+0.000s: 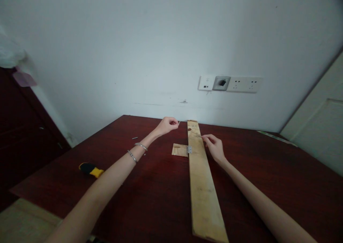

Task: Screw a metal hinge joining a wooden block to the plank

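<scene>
A long pale wooden plank (pixel 202 178) lies lengthwise on the dark red table. Against its left edge sits a small wood piece (pixel 179 150), with a metal hinge (pixel 189 149) at the joint between them. My left hand (pixel 169 124) is raised left of the plank's far end, thumb and finger pinched on a tiny thin thing too small to name. My right hand (pixel 215 148) is at the plank's right edge, fingertips drawn together near the wood; what they hold, if anything, cannot be made out. Left of my left forearm lies a yellow-and-black screwdriver handle (pixel 91 169), its front end hidden.
A small metal piece (pixel 134 138) lies on the table (pixel 155 200) left of my left hand. White wall sockets (pixel 242 84) are set in the wall behind. A flat strip (pixel 277 138) lies at the table's far right edge. A whitish door (pixel 324 118) stands at the right.
</scene>
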`<state>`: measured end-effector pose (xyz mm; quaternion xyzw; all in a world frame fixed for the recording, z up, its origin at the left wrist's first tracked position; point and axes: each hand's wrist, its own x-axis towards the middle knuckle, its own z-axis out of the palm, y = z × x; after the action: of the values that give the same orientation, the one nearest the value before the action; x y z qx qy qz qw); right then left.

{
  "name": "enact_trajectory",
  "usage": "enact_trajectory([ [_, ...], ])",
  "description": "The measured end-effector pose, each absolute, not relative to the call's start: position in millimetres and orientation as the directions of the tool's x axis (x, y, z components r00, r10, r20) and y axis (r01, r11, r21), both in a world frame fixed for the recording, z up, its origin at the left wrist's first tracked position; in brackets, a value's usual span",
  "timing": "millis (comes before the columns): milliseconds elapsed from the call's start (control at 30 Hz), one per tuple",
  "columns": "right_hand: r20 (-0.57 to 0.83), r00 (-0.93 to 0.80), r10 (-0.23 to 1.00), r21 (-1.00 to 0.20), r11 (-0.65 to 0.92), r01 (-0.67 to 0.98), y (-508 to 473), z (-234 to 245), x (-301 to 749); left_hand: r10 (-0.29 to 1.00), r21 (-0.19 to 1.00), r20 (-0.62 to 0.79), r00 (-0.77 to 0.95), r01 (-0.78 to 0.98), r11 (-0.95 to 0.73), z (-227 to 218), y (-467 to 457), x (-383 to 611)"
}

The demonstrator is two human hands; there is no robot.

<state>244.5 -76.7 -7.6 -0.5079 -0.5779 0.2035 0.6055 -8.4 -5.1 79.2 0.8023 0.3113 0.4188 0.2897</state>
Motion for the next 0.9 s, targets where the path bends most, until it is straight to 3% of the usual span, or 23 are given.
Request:
enact_trajectory([
  [300,0.386,0.107,0.916,-0.897,0.347,0.273,-78,49,232,0.707,0.792,0.533,0.465,0.021,-0.61,44,-37,50],
  [900,0.364,0.046,0.93,-0.912,0.346,0.22,-86,50,216,0.66,0.726,0.586,0.471,0.059,-0.686,37,-39,48],
])
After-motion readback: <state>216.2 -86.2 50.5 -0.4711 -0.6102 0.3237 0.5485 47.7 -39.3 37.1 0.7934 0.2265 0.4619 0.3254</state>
